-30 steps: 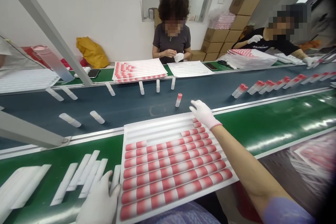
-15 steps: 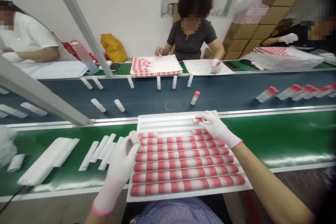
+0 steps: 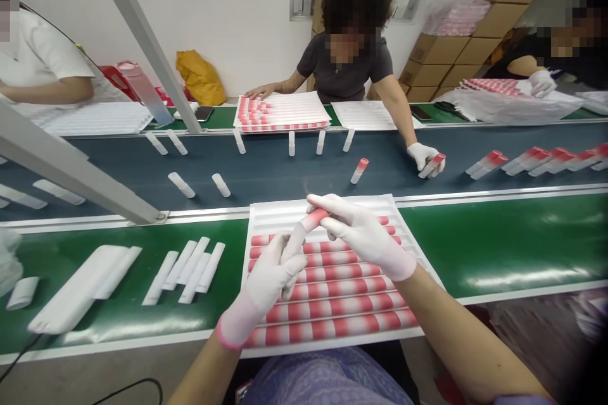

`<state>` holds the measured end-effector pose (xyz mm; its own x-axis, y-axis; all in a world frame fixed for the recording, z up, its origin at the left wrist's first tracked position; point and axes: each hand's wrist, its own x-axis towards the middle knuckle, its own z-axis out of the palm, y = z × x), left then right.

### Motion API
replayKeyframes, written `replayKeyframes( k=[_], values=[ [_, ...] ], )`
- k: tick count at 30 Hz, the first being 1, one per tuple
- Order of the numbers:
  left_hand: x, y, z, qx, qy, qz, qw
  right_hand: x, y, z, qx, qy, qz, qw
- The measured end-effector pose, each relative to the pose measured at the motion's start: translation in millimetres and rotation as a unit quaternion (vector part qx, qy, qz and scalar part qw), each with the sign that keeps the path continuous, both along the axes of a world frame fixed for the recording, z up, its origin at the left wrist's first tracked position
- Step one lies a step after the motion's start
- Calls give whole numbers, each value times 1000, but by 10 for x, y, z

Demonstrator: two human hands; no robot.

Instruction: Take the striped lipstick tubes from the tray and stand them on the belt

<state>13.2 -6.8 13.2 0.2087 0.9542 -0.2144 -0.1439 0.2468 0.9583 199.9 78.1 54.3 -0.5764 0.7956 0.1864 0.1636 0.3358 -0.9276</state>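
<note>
My left hand (image 3: pixel 278 266), in a white glove with a pink cuff, grips a white tube (image 3: pixel 295 239) slanted up to the right. The gloved fingers of my right hand (image 3: pixel 363 228) pinch a cap (image 3: pixel 314 220) that fades from red to white. Cap and tube meet end to end; I cannot tell how far one sits over the other. Both hands are above a white ridged tray (image 3: pixel 275 210), whose grooves hold rows of red-and-white caps (image 3: pixel 332 329). My hands and forearms hide part of these rows.
Several white tubes (image 3: pixel 190 266) lie left of the tray, beside a long white device (image 3: pixel 78 291) with a cable. On the blue belt (image 3: pixel 266 171) stand white tubes and red-capped tubes (image 3: pixel 360 171). Across it, a co-worker's gloved hand (image 3: pixel 425 158) holds a red-capped tube. A metal post (image 3: pixel 142 31) slants at left.
My right hand has brought a cap from the tray's upper right to the white tube. My left hand has moved right and up to meet it. The co-worker opposite has reached onto the belt.
</note>
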Motion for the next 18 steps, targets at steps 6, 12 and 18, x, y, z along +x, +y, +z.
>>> replayKeyframes(
  k=[6,12,18],
  values=[
    [-21,11,47,-3,12,-53,998,3,17,66,70,-35,25,997],
    [2,70,-33,44,53,7,998,25,2,72,62,-34,-8,997],
    [11,114,-96,96,123,60,986,-78,-106,-7,-34,25,-72,997]
  ],
)
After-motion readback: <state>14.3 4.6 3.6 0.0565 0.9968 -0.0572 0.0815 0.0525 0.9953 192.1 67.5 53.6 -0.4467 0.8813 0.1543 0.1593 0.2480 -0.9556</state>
